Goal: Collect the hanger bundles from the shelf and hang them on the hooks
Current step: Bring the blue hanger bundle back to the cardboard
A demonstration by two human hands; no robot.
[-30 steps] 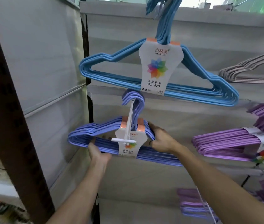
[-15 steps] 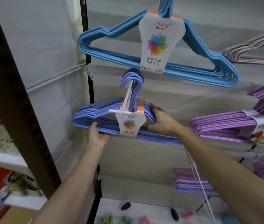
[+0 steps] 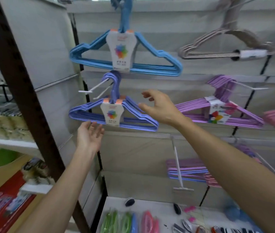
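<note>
A periwinkle hanger bundle (image 3: 133,118) with a white label hangs by its hooks on a white wall hook (image 3: 93,88) at the centre. My left hand (image 3: 89,137) is open, palm up, just below the bundle's lower bar, fingertips close to it. My right hand (image 3: 158,106) is open with fingers spread, just right of the bundle's shoulder and apart from it. Above hangs a blue hanger bundle (image 3: 150,64) on its own hook.
A grey hanger bundle (image 3: 209,52) hangs upper right, a purple one (image 3: 217,113) at right, more purple and pink bundles (image 3: 192,172) lower right. An empty white hook (image 3: 178,167) sticks out below. A brown shelf post (image 3: 24,91) stands left. The white shelf (image 3: 158,211) below holds small packaged items.
Both hands have let go of the periwinkle bundle, which now hangs on the white hook. The hands have opened and drawn slightly away; the view has pulled back.
</note>
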